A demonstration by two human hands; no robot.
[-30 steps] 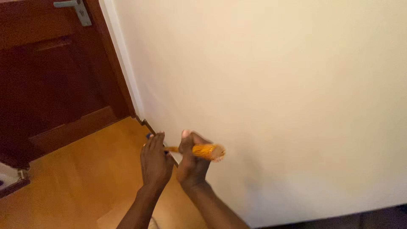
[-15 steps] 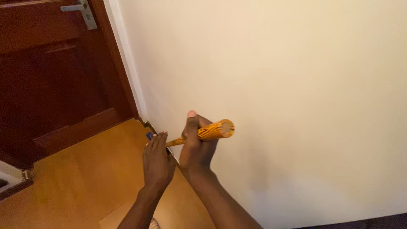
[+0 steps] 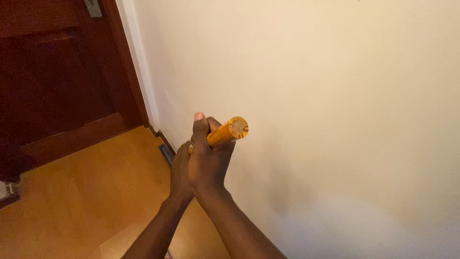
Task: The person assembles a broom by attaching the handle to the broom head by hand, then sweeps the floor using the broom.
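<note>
My right hand (image 3: 207, 158) is closed around the top end of an orange striped wooden stick (image 3: 229, 130), thumb pointing up along it. The stick's round end faces the camera and the shaft slants down towards the floor beside the wall. My left hand (image 3: 179, 170) sits just below and behind the right one, against the same stick; its fingers are mostly hidden. A small dark and blue object (image 3: 166, 153) lies on the floor at the foot of the wall, just beyond the hands.
A cream wall (image 3: 326, 96) fills the right side. A dark red wooden door (image 3: 57, 81) with a metal handle (image 3: 93, 7) stands at the left, beside a white frame strip (image 3: 139, 67). Below lies an orange wooden floor (image 3: 81, 192).
The right hand has raised the stick's top end up and towards the camera. The left hand has closed in under the right one. The view has shifted down slightly.
</note>
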